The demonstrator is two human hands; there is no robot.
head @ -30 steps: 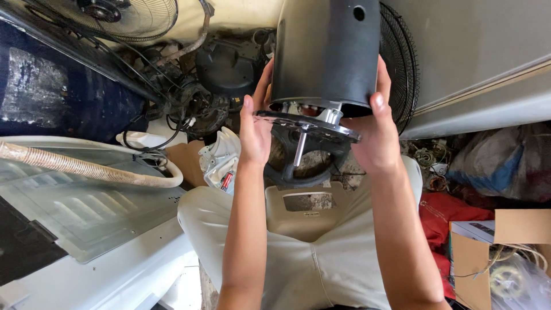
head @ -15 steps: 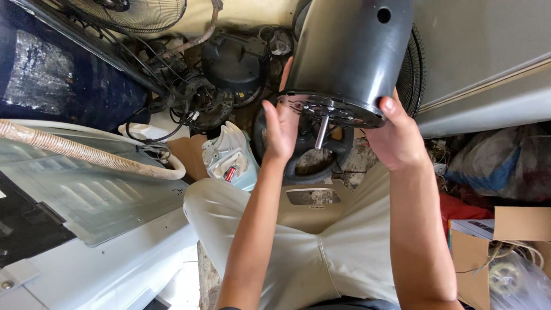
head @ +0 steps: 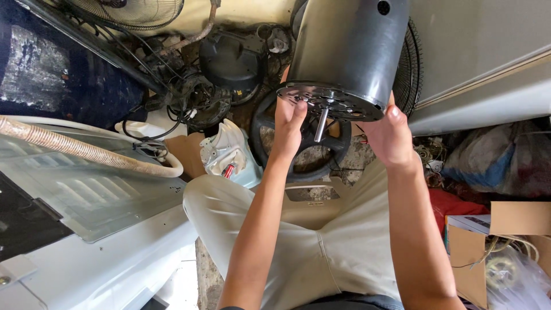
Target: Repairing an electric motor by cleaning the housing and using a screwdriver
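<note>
I hold a large dark grey cylindrical motor housing (head: 351, 49) up in front of me, tilted, its perforated metal end plate (head: 328, 102) and short steel shaft (head: 321, 124) facing down toward me. My left hand (head: 287, 125) grips the near left rim of the end plate, fingers by the shaft. Under the right side of the cylinder, my right hand (head: 391, 136) cups and supports the rim. My legs in pale trousers (head: 321, 241) are below.
A black ring-shaped part (head: 301, 154) lies on the ground under the motor. A white plastic casing (head: 225, 154), a black fan motor cover (head: 229, 60), tangled wires, fan grilles (head: 129, 11), a corrugated hose (head: 74, 148), a white panel (head: 86, 252) and cardboard boxes (head: 493, 235) crowd around.
The housing has swung up and to the right and tilted. My left hand shifted from its side to the end plate near the shaft.
</note>
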